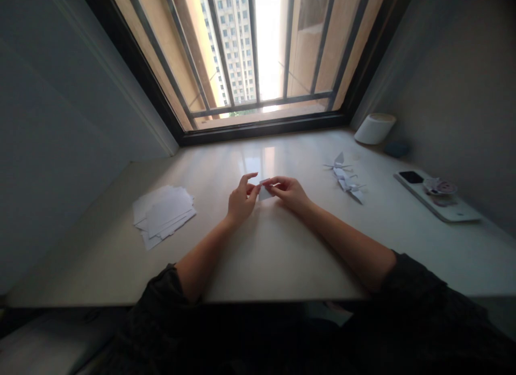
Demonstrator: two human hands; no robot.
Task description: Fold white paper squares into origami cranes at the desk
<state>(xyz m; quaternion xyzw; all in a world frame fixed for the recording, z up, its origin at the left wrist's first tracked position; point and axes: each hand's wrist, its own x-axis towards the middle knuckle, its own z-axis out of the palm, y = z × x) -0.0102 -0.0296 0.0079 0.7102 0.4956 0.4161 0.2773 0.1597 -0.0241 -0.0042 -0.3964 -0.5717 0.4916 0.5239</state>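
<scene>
A small piece of folded white paper [266, 193] is held between my hands, just above the middle of the white tabletop. My right hand [293, 193] pinches its upper right part, with thumb and fingers together. At the paper's left edge, my left hand [242, 201] grips with the thumb against the curled fingers, while its index finger sticks out above. The fingers partly cover the paper, so its exact folds cannot be made out. Off to the right of my hands, several folded paper cranes [345, 182] lie close together. Left of my hands is a loose pile of white paper sheets [167, 211].
At the far right lies a white phone-like device [451, 211] with a small round object [439, 187] on it. A white cup-shaped container [374, 129] stands in the back right corner, beside a dark bluish item [397, 149]. Behind the tabletop [258, 267] is a barred window [262, 127].
</scene>
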